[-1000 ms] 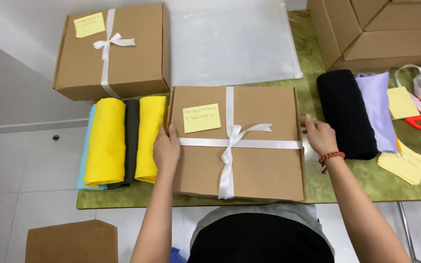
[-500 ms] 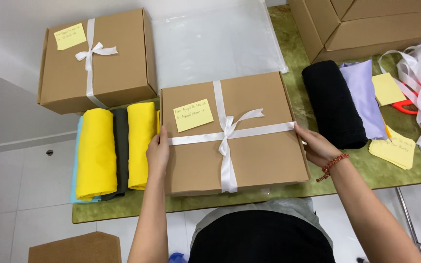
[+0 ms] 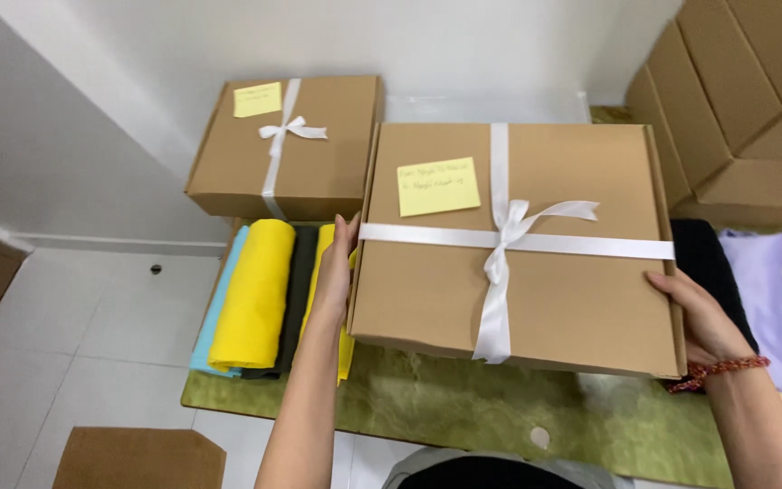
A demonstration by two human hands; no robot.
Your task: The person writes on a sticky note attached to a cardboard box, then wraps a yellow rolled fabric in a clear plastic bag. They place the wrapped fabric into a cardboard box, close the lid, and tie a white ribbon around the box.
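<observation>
Cardboard gift box, flat and brown, tied crosswise with a white ribbon and carrying a yellow sticky note, is held up off the green bench, its near edge raised clear of the surface. The left hand lies flat against the box's left side with fingers extended, pressing rather than hooking; the right hand grips the right near corner, fingers curled over the edge. With the left palm only squeezing the wall, the box could slide down on that side, likely if the contents shift and the load tips. Just beside the left hand lie rolled cloths, yellow, dark and light blue, and a dipping corner could catch and drag them toward the bench edge. A second ribboned box sits behind on the left, close enough to be knocked if the held one swings back. Right of the box, black cloth and lilac cloth lie near the right wrist, and stacked cartons crowd that side, leaving little room to turn.
</observation>
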